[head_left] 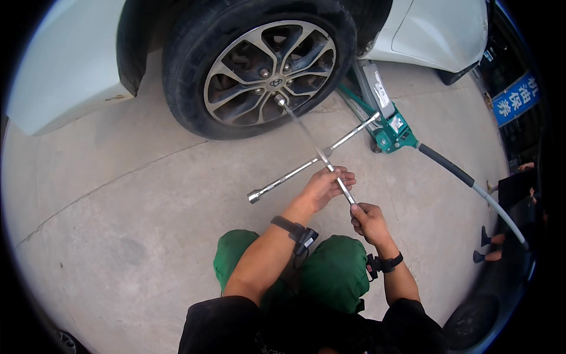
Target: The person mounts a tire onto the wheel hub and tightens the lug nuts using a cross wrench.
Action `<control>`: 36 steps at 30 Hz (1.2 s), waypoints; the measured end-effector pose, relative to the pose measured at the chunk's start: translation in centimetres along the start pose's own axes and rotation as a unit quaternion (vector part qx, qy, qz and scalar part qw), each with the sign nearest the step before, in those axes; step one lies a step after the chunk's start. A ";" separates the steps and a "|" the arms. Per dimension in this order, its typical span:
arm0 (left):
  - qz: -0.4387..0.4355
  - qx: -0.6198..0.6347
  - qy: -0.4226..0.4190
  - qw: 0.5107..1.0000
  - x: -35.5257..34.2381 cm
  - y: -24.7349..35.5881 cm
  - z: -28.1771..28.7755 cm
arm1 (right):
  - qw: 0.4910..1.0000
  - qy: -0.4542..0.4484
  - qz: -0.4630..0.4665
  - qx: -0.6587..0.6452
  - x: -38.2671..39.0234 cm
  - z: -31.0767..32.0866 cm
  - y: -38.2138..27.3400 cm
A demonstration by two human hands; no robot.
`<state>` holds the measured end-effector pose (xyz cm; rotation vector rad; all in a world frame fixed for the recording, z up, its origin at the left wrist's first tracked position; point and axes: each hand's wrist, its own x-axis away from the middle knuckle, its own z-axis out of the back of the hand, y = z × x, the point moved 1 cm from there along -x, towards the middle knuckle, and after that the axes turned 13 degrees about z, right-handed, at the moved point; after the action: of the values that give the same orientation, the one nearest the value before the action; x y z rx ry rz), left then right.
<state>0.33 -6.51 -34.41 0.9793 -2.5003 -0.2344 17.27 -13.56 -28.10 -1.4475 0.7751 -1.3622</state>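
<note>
A chrome four-way lug wrench (295,171) reaches from my hands to the wheel. Its far socket sits at a lug nut (280,99) on the lower part of the alloy wheel (233,112), below the hub cap. My right hand (368,220) is closed around the wrench's near end. Farther up the same shaft is my left hand (328,186), its fingers stretched out behind the bar and its thumb lying by it. The two cross arms stick out to the left and the right, held by neither hand.
A green floor jack (395,130) stands under the white car (436,35), right of the tire (183,100). Its long handle (448,165) slants toward the lower right. Another person's legs (494,248) show at the right, beside a dark car. Concrete floor (130,206) lies around me.
</note>
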 end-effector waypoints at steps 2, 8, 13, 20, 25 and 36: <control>-0.010 -0.002 0.013 1.000 0.2 0.3 0.5 | 1.000 -0.010 -0.003 -0.014 -0.7 -0.3 0.3; -0.011 -0.032 0.045 0.998 -0.1 0.7 0.9 | 0.999 -0.021 0.003 -0.034 -1.6 -0.4 1.8; -0.026 -0.039 0.056 0.997 0.0 0.9 1.1 | 0.999 -0.026 0.004 -0.047 -2.0 -0.9 1.8; -0.006 -0.075 0.123 0.990 -0.4 0.9 1.2 | 0.919 -0.127 -0.155 -0.340 -3.2 0.2 3.6; 0.031 -0.121 0.161 0.979 0.3 1.8 2.1 | 0.880 -0.123 -0.228 -0.398 -4.3 0.3 5.1; 0.096 -0.091 0.120 0.984 0.0 -1.3 1.1 | 0.896 -0.184 -0.200 -0.350 -4.8 0.0 5.2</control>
<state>0.57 -7.45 -35.82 0.6460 -2.2860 -0.2614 17.26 -10.86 -34.62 -2.4657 0.7746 -1.0695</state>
